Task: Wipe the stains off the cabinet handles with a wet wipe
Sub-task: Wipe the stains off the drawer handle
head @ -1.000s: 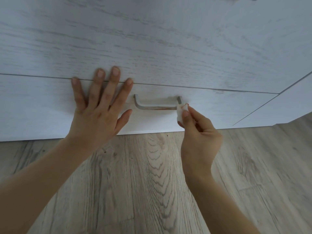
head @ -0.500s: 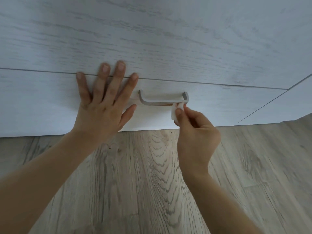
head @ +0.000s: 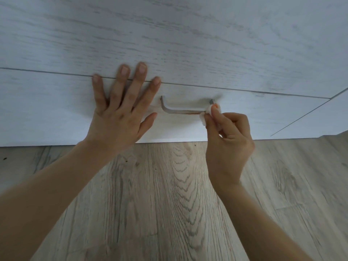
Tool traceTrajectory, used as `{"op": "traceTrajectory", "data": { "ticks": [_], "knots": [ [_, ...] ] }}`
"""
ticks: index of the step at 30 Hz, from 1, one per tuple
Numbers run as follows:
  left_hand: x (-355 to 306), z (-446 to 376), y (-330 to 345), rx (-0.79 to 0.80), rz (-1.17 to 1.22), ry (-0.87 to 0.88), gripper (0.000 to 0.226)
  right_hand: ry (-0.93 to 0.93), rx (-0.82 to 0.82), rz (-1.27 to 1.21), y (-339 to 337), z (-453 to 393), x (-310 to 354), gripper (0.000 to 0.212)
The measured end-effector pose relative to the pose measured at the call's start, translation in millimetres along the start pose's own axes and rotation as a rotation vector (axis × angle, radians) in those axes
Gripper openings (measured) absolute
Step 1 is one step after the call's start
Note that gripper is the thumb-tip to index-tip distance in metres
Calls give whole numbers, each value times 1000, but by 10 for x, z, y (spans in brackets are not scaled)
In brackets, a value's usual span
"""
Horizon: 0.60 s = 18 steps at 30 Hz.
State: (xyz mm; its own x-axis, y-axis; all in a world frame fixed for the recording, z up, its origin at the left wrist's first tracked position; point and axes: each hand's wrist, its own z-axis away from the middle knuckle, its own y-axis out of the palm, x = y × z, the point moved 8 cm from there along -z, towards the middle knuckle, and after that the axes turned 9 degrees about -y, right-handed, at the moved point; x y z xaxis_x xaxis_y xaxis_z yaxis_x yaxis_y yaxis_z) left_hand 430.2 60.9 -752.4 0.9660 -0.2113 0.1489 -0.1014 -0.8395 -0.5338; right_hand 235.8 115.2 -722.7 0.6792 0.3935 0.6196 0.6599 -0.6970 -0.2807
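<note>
Right hand pinches wet wipe against handle; left hand flat on drawer.

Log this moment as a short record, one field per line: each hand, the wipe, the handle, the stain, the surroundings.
left hand: left hand flat, fingers spread, pressing the drawer front left of the handle
right hand: right hand pinches the wet wipe
wipe: white, bunched, against the handle's right end
handle: grey metal handle, bar-shaped, on the lowest drawer
stain: reddish-brown streak on the bar beside the wipe
surroundings: pale wood-grain cabinet above a wood-look floor
</note>
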Motion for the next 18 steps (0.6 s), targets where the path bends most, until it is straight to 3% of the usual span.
{"op": "traceTrajectory", "data": {
  "ticks": [7,11,14,18],
  "knots": [
    [-10,-11,1,-21,-14,3,77,-272,108,104,109,-37,194,14],
    [5,-9,2,-15,-21,10,77,-187,44,82,79,-33,139,15],
    [5,-4,2,-13,-18,14,76,-242,96,87,121,-14,207,14],
    [12,-7,1,-3,10,4,76,-129,93,34,14,-54,95,18]
  ]
}}
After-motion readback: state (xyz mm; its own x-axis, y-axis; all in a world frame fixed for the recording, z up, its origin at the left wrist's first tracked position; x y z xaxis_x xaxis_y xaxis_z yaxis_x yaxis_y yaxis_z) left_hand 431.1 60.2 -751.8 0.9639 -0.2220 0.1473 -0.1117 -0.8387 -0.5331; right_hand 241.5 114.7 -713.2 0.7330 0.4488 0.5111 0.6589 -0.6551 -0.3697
